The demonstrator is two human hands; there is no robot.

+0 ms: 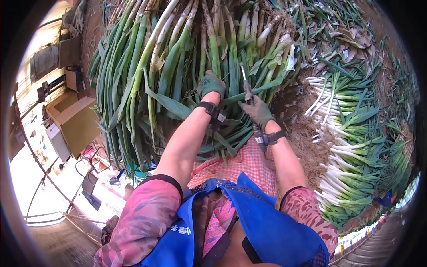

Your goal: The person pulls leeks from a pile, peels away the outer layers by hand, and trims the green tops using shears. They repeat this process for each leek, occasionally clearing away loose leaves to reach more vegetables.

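Setting noted as a farm produce-trimming area, open to daylight. Large heaps of untrimmed green onions [178, 58] are piled on bare earth; cleaned white-stalked onions [347, 133] are stacked in rows at the side, with dry peelings [307, 138] scattered between. Cardboard boxes [75, 120] are seen nearby.

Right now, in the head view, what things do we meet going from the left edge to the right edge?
Cardboard boxes → big heap of uncleaned green onions → left hand → knife in right hand → row of cleaned white green onions.
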